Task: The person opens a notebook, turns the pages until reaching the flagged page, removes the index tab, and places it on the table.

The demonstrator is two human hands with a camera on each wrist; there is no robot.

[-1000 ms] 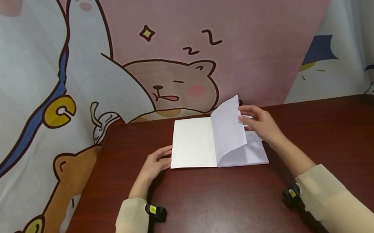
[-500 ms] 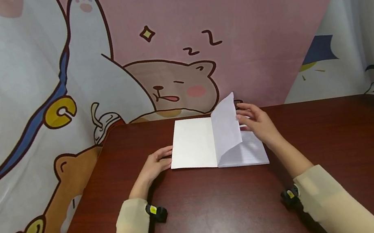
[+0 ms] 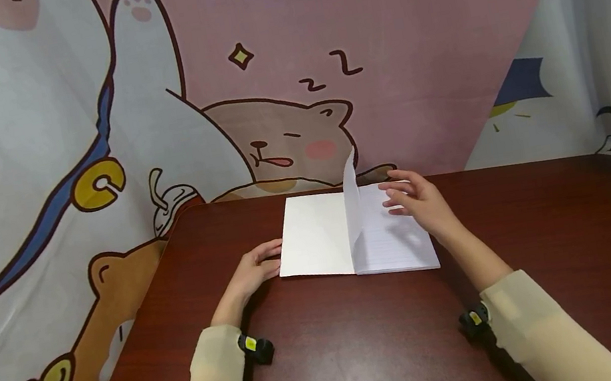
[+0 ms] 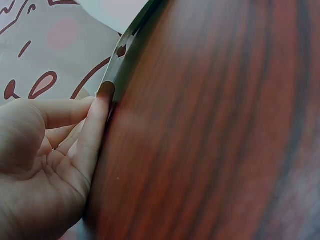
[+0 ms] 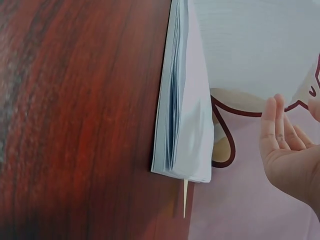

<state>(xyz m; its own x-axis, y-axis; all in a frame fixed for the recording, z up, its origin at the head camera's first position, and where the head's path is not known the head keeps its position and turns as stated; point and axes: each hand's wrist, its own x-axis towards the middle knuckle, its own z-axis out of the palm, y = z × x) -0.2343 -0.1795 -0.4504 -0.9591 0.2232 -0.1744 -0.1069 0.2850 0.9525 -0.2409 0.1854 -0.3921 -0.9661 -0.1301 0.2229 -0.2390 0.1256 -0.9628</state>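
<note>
An open notebook (image 3: 313,236) lies on the table, blank on its left side and ruled on its right. One loose page (image 3: 352,203) stands almost upright along the fold, with nobody's fingers on it. At the left edge of the notebook, my left hand (image 3: 249,272) pinches the cover between thumb and finger; the left wrist view shows those fingertips (image 4: 104,97) at the cover's rim. My right hand (image 3: 426,204) hovers over the right-hand pages, its fingers loosely extended and holding nothing. In the right wrist view, this hand (image 5: 292,150) is apart from the page stack (image 5: 182,125).
The dark reddish wooden table (image 3: 334,361) stretches toward me and to both sides. A cartoon-printed cloth (image 3: 404,52) hangs behind its far edge. A thin pale strip (image 5: 185,197) sticks out of the notebook's end.
The page has slipped from my right fingers and swung left, from leaning over the right side to nearly vertical. My right hand shifted slightly left at first; the left hand keeps its place.
</note>
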